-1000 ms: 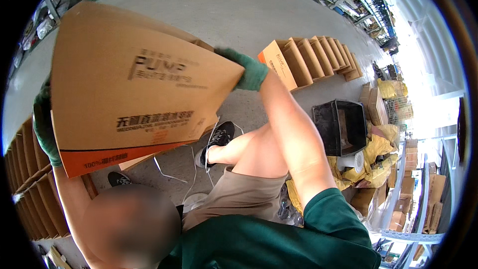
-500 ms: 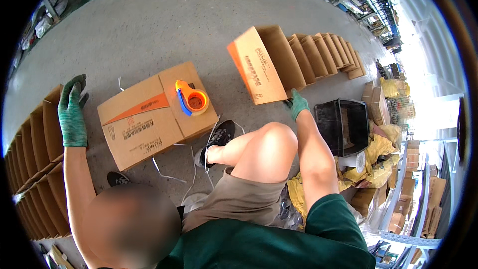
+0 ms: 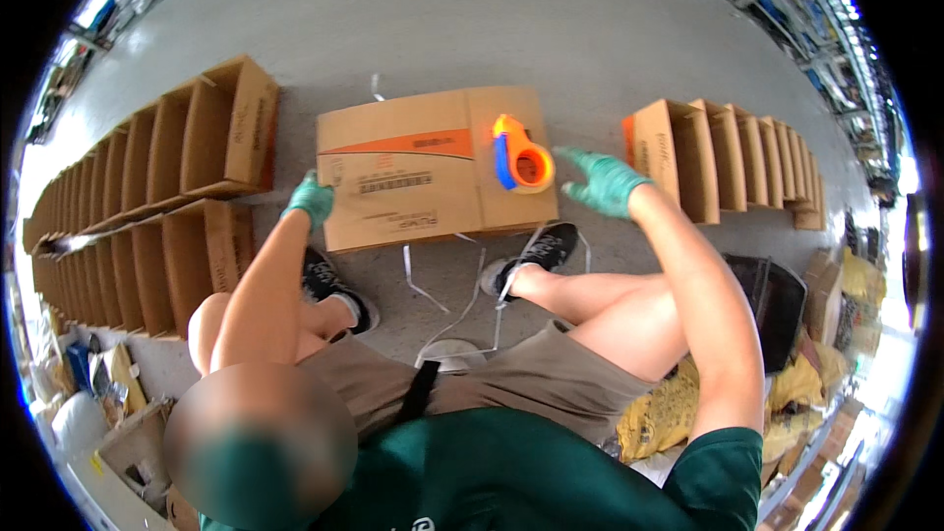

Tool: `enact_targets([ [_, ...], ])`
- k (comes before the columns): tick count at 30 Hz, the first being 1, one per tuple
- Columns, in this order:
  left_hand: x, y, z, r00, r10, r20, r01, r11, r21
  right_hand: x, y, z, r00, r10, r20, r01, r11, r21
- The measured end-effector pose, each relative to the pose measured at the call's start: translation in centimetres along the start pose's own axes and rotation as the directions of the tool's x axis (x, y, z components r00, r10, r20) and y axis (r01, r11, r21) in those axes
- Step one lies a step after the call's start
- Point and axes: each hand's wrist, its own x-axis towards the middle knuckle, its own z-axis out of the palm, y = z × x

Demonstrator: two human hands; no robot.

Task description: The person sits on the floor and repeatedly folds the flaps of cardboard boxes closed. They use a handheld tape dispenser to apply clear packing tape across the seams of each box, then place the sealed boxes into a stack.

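A brown cardboard box [image 3: 393, 206] with an orange stripe lies on the floor in front of me, between my feet and beyond them. On its right part rests an orange and blue tape dispenser [image 3: 523, 165] with a roll of tape in it. My left hand [image 3: 312, 199], in a green glove, is at the box's left edge, its fingers curled against it. Just off the right edge is my right hand [image 3: 605, 182], gloved alike, with its fingers spread and nothing in them.
Opened cartons stand in two rows [image 3: 206, 128] on the left and one row [image 3: 723, 157] on the right. White strapping [image 3: 423, 290] trails over the floor near my shoes. A black bin [image 3: 772, 305] and yellow sacks [image 3: 659, 418] are to my right.
My right hand has left the row of cartons on the right and come toward the box. My left hand has moved from the left cartons to the box's left edge. The view has turned.
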Motion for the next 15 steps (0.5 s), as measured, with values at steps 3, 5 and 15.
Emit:
enact_targets([
  [3, -0.9, -2.8, -0.3, 0.995, -0.023, 0.096, 0.026, 0.999, -0.03, 5.5, -5.7, 4.9, 0.987, 0.117, 0.108, -0.096, 0.978, -0.185],
  [5, -1.9, -2.5, -1.7, 0.982, -0.132, 0.138, 0.145, 0.985, -0.093, 7.8, -5.6, 9.5, 0.987, 0.143, -0.068, -0.154, 0.965, -0.214],
  [15, -5.5, 4.6, -4.1, 0.966, -0.158, 0.204, 0.251, 0.761, -0.598, 12.9, -2.9, 15.5, 0.952, 0.251, -0.176, -0.231, 0.965, 0.127],
])
